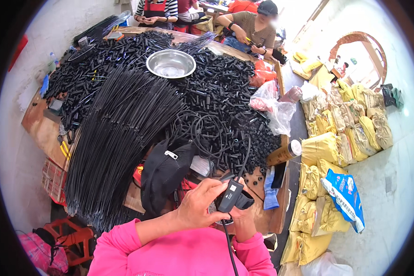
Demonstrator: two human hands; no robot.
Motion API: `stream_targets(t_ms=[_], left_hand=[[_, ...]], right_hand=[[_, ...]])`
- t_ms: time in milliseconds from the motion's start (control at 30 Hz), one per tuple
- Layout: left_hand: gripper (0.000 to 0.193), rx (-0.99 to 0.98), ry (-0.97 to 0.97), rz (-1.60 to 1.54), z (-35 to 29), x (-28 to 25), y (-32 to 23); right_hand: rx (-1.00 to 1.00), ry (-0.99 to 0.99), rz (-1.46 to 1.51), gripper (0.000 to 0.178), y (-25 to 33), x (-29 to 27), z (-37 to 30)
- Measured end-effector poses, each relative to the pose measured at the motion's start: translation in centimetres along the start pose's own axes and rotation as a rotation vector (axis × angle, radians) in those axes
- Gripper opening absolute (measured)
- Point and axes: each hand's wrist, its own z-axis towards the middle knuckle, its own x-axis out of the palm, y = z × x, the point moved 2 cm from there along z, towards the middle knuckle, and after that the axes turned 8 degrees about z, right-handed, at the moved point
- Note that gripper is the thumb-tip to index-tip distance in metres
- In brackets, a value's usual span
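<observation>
Left hand (200,204) gripping black device (232,195), right hand (244,221) beneath unclear, steel bowl (171,63) empty

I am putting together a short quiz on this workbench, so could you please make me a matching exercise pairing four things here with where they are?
Things:
1. steel bowl
2. black cap
3. yellow sacks
4. black cable part

Places:
A. stacked on the floor to the right of the table
B. between the person's left hand and right hand
C. on the pile of small black parts
D. at the table's near edge, beside the bundle of black cables

Pairs: 1-C, 2-D, 3-A, 4-B
</observation>
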Motion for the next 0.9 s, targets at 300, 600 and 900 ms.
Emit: stream_targets(t_ms=[300, 600, 900], left_hand=[[0.077, -0.065, -0.014, -0.050, 0.3, 0.2, 0.9], [0.059, -0.386, -0.137, -0.695, -0.3, 0.0, 3.4], [0.036, -0.684, -0.193, -0.779, 0.3, -1.3, 3.8]], right_hand=[[-0.050, -0.016, -0.011, 0.014, 0.4, 0.8, 0.5], [-0.115, -0.067, -0.300, 0.017, 1.9, 4.4, 3.0], [-0.052, -0.271, -0.858, 0.026, 2.5, 9.0, 6.3]])
